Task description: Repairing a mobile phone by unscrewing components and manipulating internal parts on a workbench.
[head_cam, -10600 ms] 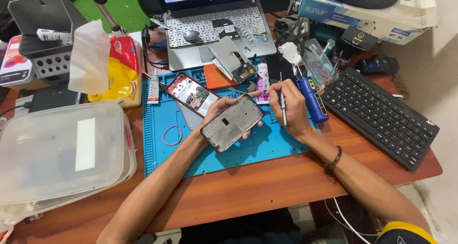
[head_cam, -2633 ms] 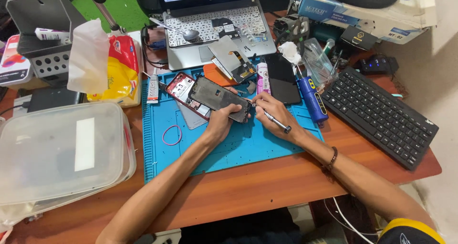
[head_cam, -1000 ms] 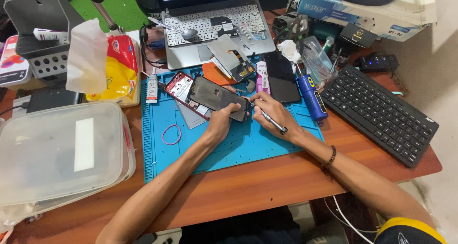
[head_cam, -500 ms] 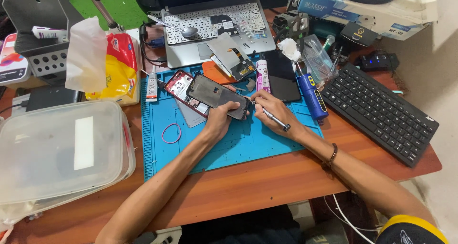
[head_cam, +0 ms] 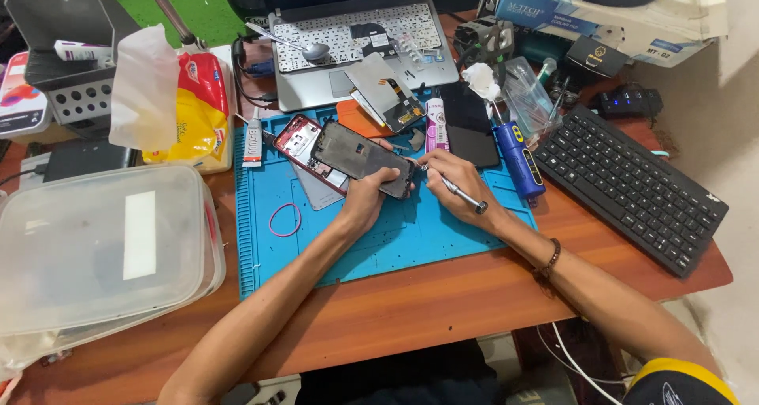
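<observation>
My left hand [head_cam: 365, 199] grips a dark phone frame [head_cam: 360, 156] and holds it tilted over a blue work mat [head_cam: 395, 231]. My right hand [head_cam: 458, 187] holds a slim metal screwdriver [head_cam: 460, 195] like a pen, its tip against the frame's right end. A red phone shell [head_cam: 296, 140] lies just behind the frame, partly covered by it.
A laptop [head_cam: 356, 41] stands behind the mat with a phone screen part [head_cam: 386, 92] leaning on it. A black phone [head_cam: 468, 124] and a blue tool [head_cam: 519, 160] lie right. A black keyboard [head_cam: 632, 187] sits far right, a clear plastic box [head_cam: 95, 247] left.
Ten seconds ago I held the frame upright facing me; it is now lowered and turned flat toward the mat, with the screwdriver tip at its end. Over the last second little has moved.
</observation>
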